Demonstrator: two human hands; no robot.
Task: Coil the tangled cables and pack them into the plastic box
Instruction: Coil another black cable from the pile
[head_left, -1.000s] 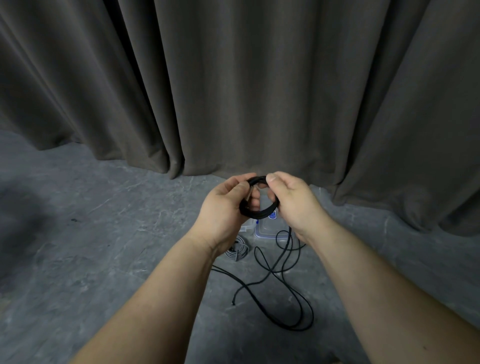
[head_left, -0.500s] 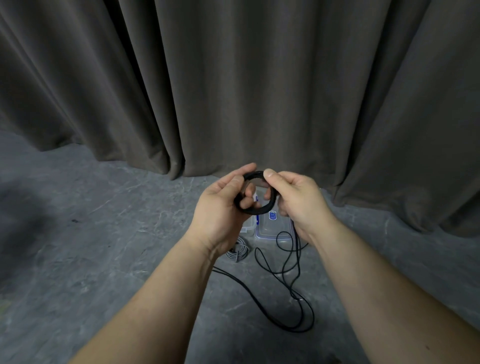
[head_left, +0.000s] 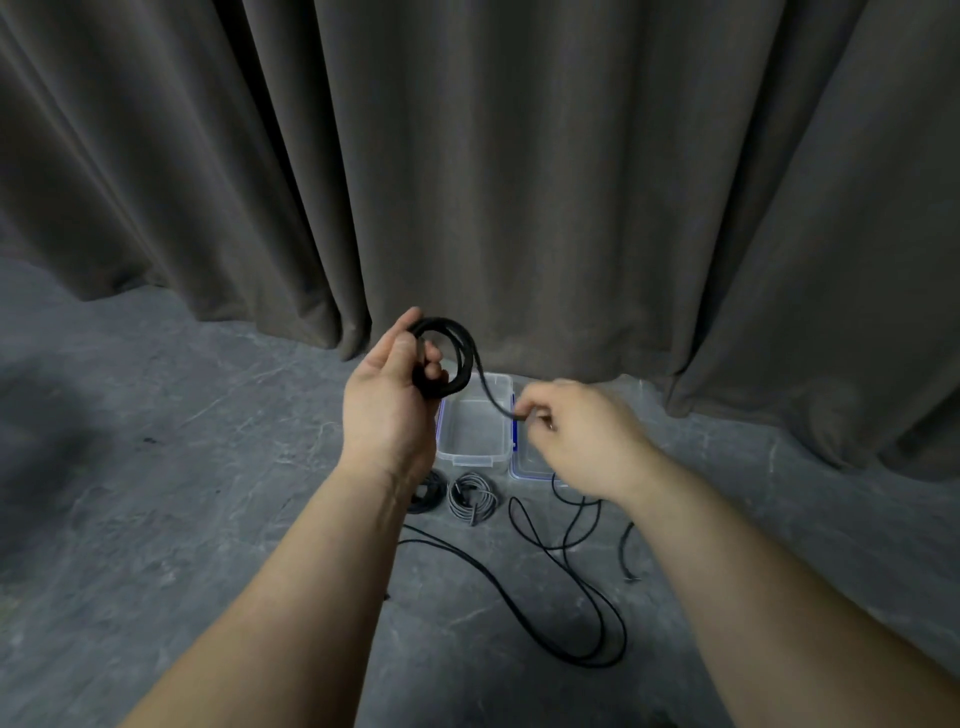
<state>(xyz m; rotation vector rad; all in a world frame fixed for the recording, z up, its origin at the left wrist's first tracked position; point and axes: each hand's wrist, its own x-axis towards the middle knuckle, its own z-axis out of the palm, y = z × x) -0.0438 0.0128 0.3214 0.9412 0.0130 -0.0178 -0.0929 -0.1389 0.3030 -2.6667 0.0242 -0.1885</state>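
- A black cable coil (head_left: 451, 358) is held upright in the left hand (head_left: 387, 402), with the thumb laid across the near side of the loops and the fingers curled through the ring.
- The coil is raised above the floor, in front of the curtain hem and just above the far left corner of the plastic box (head_left: 474, 423).
- A strand leaving the coil is run down and to the right, over the box, to the right hand (head_left: 579, 434).
- That strand is pinched between the thumb and the curled fingers of the right hand, which is held lower than the left, over the right edge of the box.
- The clear plastic box is set on the grey floor (head_left: 182, 493) close to the curtain (head_left: 519, 182); nothing can be made out inside it.
- A clear lid with blue clips (head_left: 530, 460) is laid flat just beside the box on its right, partly hidden by the right hand.
- A small grey coiled cable (head_left: 471, 496) is placed on the floor just in front of the box.
- A dark coiled cable (head_left: 428, 493) is seen touching the grey one on its left, partly covered by the left wrist.
- Loose black cable (head_left: 571, 613) is spread in wide loops over the floor between the forearms.
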